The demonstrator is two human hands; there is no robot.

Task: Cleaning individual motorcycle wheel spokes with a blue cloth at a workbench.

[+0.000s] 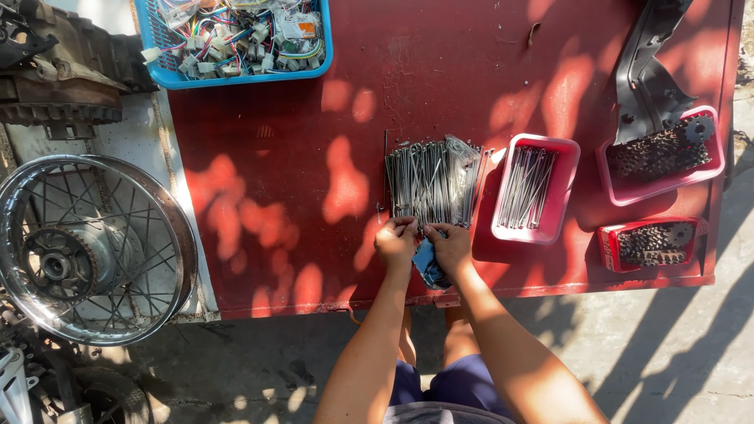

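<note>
A pile of thin metal spokes (433, 182) lies on the red table (290, 157), partly in clear plastic wrap. My left hand (396, 239) pinches the near ends of the spokes at the pile's front edge. My right hand (450, 248) sits beside it, fingers closed on a blue cloth or small blue object (428, 265) and touching the spoke ends. Both hands are close together at the table's near edge.
A pink tray (562, 196) holding more spokes stands right of the pile. Two red trays with sprockets and chain parts (658, 155) (652, 243) lie further right. A blue basket of wiring connectors (236, 39) sits at the back left. A spoked wheel (90, 247) lies left of the table.
</note>
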